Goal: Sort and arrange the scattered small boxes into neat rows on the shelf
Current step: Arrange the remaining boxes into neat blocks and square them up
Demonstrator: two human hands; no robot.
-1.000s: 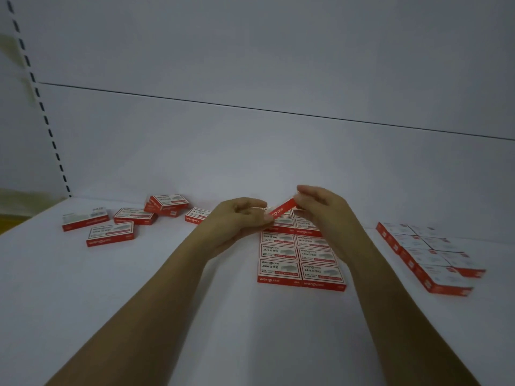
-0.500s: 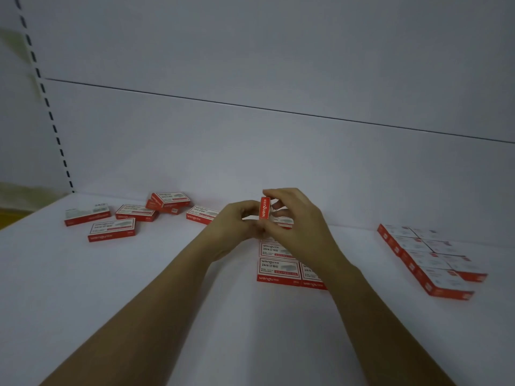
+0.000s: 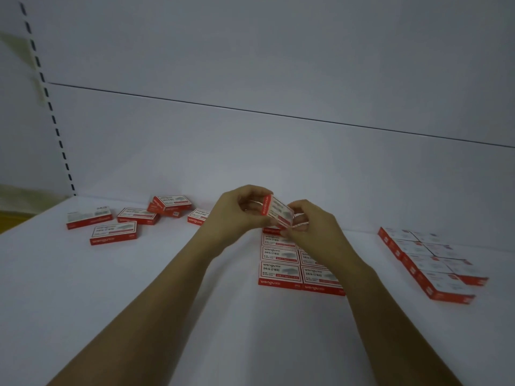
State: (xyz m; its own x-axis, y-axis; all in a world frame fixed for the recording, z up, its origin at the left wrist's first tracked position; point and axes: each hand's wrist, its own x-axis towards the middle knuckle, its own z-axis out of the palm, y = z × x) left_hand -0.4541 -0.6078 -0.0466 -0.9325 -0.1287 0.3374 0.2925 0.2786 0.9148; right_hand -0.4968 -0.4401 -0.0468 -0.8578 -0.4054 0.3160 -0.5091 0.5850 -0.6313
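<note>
Both forearms reach forward over the white shelf (image 3: 111, 302). The left hand (image 3: 237, 215) and right hand (image 3: 315, 227) share a grip on one tilted red-and-white box (image 3: 277, 211), raised above the arranged rows (image 3: 281, 263). Its print is blurred; the right wrist hides part of those rows.

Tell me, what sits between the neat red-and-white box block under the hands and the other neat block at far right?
Nothing: in the head view, only bare white shelf separates the middle block from the right block.
</note>
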